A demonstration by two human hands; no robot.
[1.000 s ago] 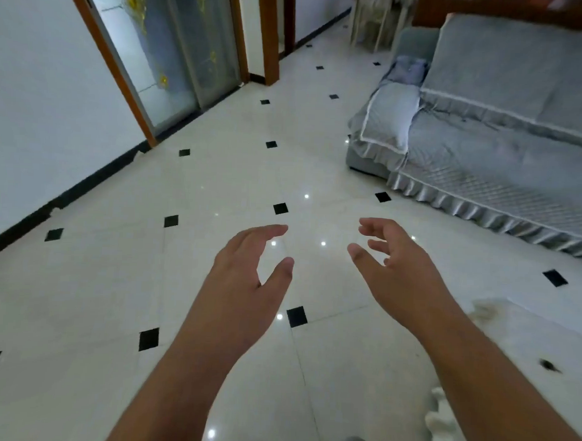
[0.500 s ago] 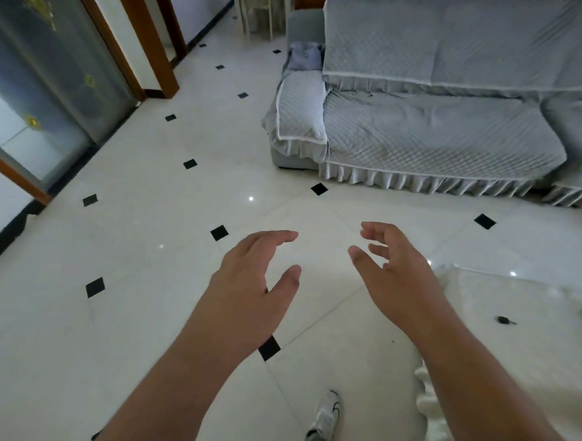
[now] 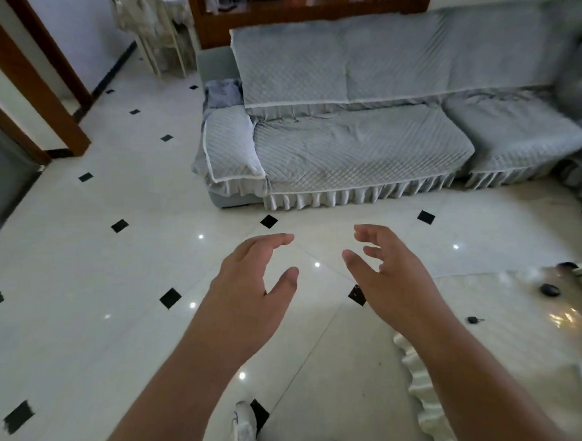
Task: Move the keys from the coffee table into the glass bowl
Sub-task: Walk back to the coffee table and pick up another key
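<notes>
My left hand (image 3: 248,281) and my right hand (image 3: 396,276) are held out in front of me above the tiled floor, fingers spread and nothing in either. At the lower right stands the coffee table (image 3: 516,347) under a glossy white frilled cloth. A small dark key (image 3: 474,320) lies on it, just right of my right wrist. A glint of glass (image 3: 565,317) shows near the right edge; I cannot tell if it is the bowl.
A grey quilted sofa (image 3: 358,146) runs across the back. A dark oval object (image 3: 550,290) lies on the coffee table's far part. Wooden door frames (image 3: 40,89) stand at the left. My white shoe (image 3: 243,426) shows at the bottom. White floor with black diamond tiles lies between.
The view has swung to the right: the sofa has moved to the middle and more of the coffee table with the key has come in. Both hands keep their open pose.
</notes>
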